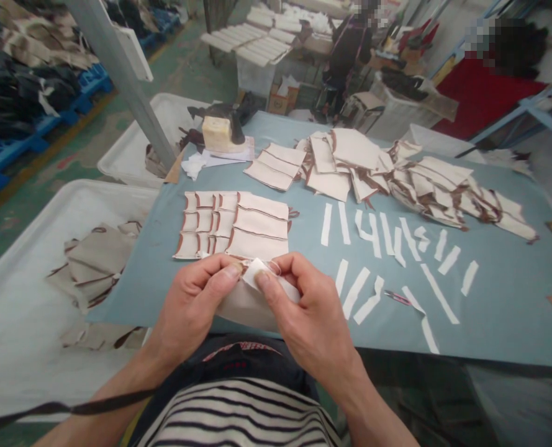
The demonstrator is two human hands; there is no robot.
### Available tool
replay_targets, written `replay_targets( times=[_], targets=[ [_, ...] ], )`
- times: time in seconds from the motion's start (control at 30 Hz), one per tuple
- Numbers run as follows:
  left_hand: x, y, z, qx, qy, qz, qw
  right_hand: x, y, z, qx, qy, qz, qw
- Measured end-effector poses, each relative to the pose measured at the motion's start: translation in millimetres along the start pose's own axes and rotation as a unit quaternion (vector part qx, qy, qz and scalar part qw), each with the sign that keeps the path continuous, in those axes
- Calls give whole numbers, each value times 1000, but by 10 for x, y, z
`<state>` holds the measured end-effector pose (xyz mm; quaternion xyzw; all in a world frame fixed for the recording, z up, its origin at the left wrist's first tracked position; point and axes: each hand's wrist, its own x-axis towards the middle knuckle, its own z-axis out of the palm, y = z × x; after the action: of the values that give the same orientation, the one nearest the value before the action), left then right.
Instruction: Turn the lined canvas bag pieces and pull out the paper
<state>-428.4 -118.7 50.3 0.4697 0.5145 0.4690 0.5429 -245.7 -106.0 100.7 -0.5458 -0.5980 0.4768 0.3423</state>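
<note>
Both my hands are at the near edge of the table, pinching a cream fabric piece [252,307] with brown trim between them. My left hand [196,298] has thumb and fingers closed on its upper edge. In my right hand [308,304], a small white strip [253,270] is pressed under the thumb against the fabric, and a thin pale loop of thread shows beside the fingers. Just beyond lies an overlapping row of cream fabric panels [261,223] with brown edging. To the right, several white strips [350,292] and a small pink-handled tool [397,297] lie on the table.
A heap of cream panels [357,152] covers the back of the blue-green table [503,267]. A yellowish block [217,133] stands back left. White bins [5,292] with fabric pieces stand at the left, near a grey post [122,74]. A person [350,49] is in the background.
</note>
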Motion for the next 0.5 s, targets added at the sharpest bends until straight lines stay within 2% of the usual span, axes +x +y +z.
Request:
replay_targets(
  times=[0.3,0.5],
  targets=[
    [5,99,10,109,27,43,993,61,110,114,-50,2,33,998],
    [-3,63,-7,96,20,38,994,64,148,134,-28,-11,37,999]
  ],
)
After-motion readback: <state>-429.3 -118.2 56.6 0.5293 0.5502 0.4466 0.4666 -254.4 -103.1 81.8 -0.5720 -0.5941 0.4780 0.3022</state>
